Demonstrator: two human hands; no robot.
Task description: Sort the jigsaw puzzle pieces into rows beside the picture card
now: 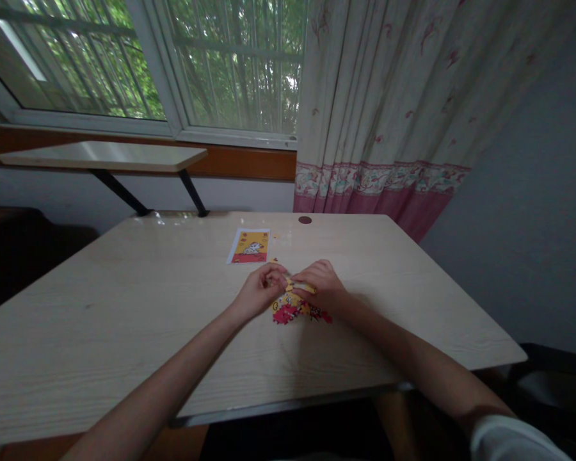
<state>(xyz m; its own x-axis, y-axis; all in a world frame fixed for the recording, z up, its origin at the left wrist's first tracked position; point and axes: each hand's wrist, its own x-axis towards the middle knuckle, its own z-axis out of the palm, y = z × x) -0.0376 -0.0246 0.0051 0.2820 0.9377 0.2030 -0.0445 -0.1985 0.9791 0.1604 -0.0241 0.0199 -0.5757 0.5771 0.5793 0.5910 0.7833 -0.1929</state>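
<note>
My right hand [322, 285] is closed around some joined yellow jigsaw puzzle pieces [305, 287], held above the table. Facing it, my left hand [262, 288] has its thumb and fingertips pinched at the left end of these pieces, by a small yellow piece [288, 283]. Exactly what the left fingertips grip is too small to make out. Just below both hands lies a loose pile of red and yellow puzzle pieces [287, 313]. Beyond the left hand, a picture card [250, 246] lies flat, showing a white cartoon figure on yellow and red.
The pale wooden table [139, 320] spans the view, with a round dark cap [305, 219] near its back edge. A raised shelf [100, 153] on black legs stands at the back left. A patterned curtain [374, 115] hangs behind, beside a window [235, 64].
</note>
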